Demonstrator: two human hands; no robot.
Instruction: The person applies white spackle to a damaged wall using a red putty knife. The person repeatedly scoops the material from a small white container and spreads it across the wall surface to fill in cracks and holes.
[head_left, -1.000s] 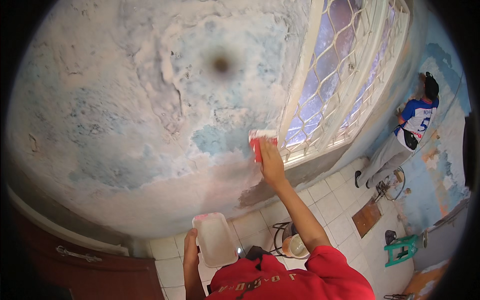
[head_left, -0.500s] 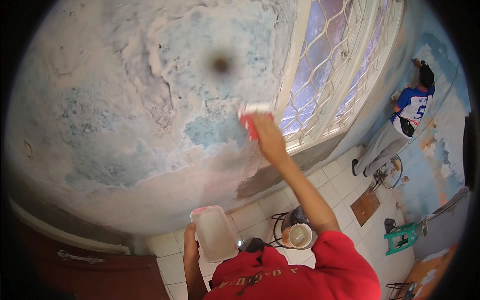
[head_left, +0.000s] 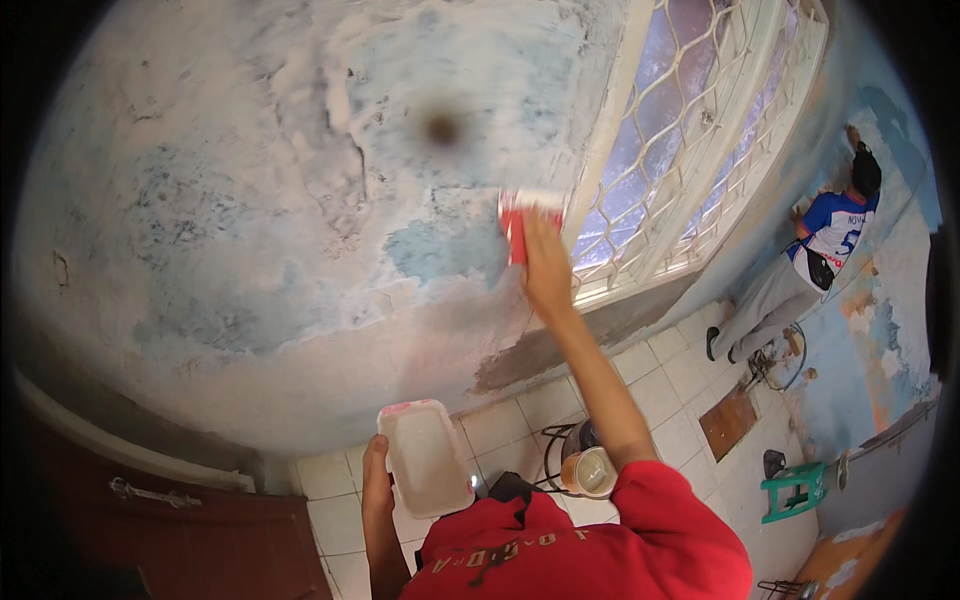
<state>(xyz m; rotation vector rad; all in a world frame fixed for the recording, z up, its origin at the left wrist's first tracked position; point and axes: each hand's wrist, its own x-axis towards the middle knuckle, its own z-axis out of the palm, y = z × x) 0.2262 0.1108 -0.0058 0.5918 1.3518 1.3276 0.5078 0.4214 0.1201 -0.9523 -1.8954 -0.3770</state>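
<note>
White tiled floor point(head_left: 520, 425) carries a green stool point(head_left: 790, 490), perhaps a board point(head_left: 727, 420).

Rough matt plaster wall point(head_left: 250, 200), glossy tile floor point(head_left: 520, 420)

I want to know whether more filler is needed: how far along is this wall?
Pale skimmed patches cover much of the wall. In hand: the right hand presses a red scraper beside the window; the left hand holds a tray. Left: bare blue patches and the brown strip below.
</note>
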